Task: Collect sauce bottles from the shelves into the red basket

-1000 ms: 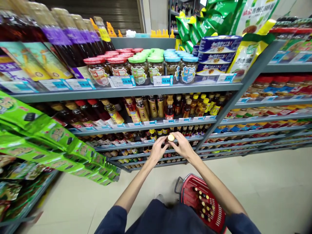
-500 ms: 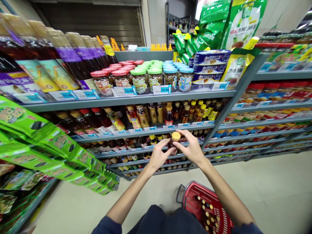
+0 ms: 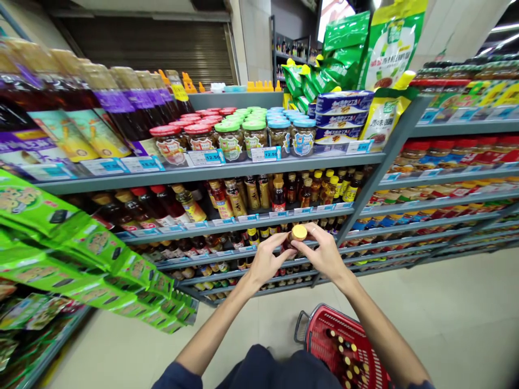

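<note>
Left hand [image 3: 265, 263] and right hand [image 3: 320, 254] are gripping a gold-lidded jar [image 3: 297, 236] — the near red basket [image 3: 324, 317] is already holding small bottles [image 3: 344, 359].

A closed roller shutter [image 3: 146, 48] and white pillar [image 3: 255, 43] stand beyond the grey metal store shelving [image 3: 211, 174] before me, beige floor tiles [image 3: 454, 308] spreading alongside it and ceiling lights [image 3: 503, 27] glowing to its right.
</note>
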### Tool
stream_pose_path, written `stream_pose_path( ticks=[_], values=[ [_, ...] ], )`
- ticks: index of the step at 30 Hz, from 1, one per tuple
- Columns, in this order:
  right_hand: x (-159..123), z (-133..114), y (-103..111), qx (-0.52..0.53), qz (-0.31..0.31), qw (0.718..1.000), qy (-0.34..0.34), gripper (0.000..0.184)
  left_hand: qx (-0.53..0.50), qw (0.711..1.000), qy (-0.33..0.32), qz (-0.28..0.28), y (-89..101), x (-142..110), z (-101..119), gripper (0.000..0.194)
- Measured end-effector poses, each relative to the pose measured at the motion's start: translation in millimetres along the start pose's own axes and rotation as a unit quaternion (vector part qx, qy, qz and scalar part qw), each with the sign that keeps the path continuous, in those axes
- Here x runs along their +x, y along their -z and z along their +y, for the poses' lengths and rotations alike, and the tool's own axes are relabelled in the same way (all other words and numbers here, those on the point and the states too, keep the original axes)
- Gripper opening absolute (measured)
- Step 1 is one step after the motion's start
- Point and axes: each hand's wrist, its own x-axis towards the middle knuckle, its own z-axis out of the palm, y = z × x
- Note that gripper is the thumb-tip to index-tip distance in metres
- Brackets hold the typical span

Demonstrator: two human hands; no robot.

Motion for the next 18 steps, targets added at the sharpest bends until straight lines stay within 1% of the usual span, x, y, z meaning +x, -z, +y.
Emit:
stream_pose_path(
  ticks=[2, 5, 7, 11, 14, 18],
  values=[
    [-0.4, 2.3, 0.8, -0.021, -0.007, 1.000, 0.004, 0.019, 0.001, 1.000, 0.006, -0.001, -2.0, -1.5, -2.5, 0.039],
    [-1.1, 2.0, 2.0, -0.037, -0.014, 0.999, 0.003, 0.030, 0.006, 1.000, 0.013, 0.004, -3.2, -3.5, -4.9, 0.039],
    [-1.8, 0.0, 3.3, -0.044, -0.024, 0.999, -0.003, 0.035, 0.005, 1.000, 0.019, -0.002, -3.0, -4.9, -4.4, 0.038],
    [-4.6, -2.6, 6.0, -0.071, -0.048, 0.996, -0.001, 0.028, -0.003, 0.999, 0.034, -0.024, -3.3, -9.5, -2.4, 0.034],
    [-6.5, -2.8, 6.1, -0.097, -0.058, 0.994, -0.001, 0.030, -0.003, 0.998, 0.050, -0.028, -4.8, -13.7, -4.0, 0.036],
    [-7.4, -3.4, 3.4, -0.093, -0.072, 0.993, -0.008, 0.030, 0.001, 0.997, 0.066, -0.030, -5.4, -18.2, -7.4, 0.035]
  ],
)
